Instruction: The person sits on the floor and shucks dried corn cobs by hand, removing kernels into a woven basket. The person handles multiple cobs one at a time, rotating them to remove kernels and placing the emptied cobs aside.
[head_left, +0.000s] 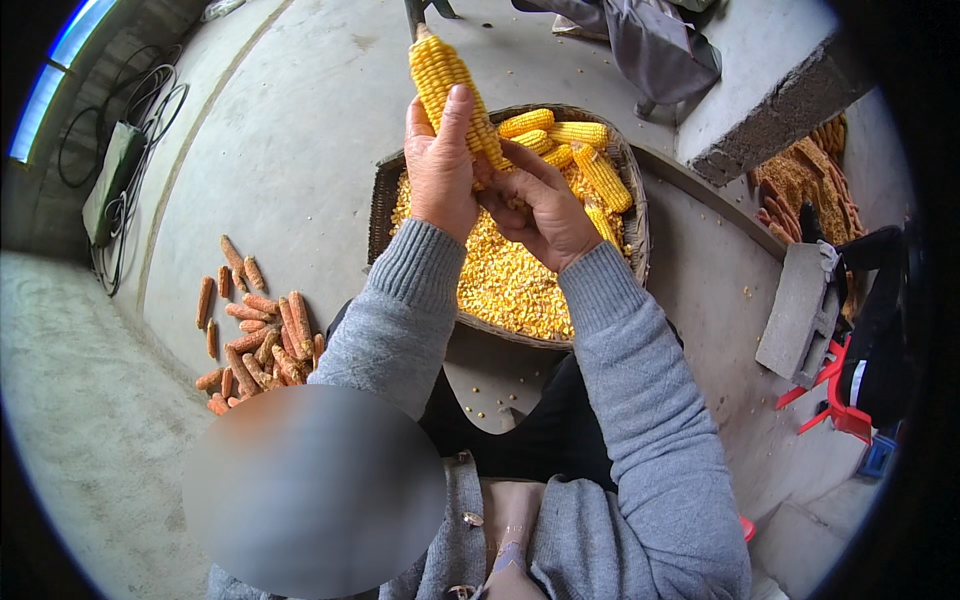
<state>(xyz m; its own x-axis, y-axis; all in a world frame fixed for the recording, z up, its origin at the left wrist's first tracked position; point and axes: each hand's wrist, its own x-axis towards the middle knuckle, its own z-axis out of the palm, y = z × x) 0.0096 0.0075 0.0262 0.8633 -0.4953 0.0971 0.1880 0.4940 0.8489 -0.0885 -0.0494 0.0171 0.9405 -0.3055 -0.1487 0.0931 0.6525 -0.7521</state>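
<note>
An ear of dried yellow corn (446, 79) is gripped in my left hand (442, 161), tilted with its pale tip pointing away from me. My left thumb lies along its kernels. At the ear's near end, the fingers of my right hand (544, 206) touch it, and the cob shows reddish there. Below both hands stands a wicker basket (639, 202) with loose corn kernels (517, 289) in it. Several whole ears of corn (600, 176) rest on the kernels at the basket's far right. My hands hide part of the basket's middle.
Bare reddish cobs (262, 337) lie heaped on the concrete floor to my left. Coiled cable (161, 97) hangs by the left wall. At right are a concrete block (795, 315), a red plastic stool (847, 409) and a pile of kernels and cobs (806, 184).
</note>
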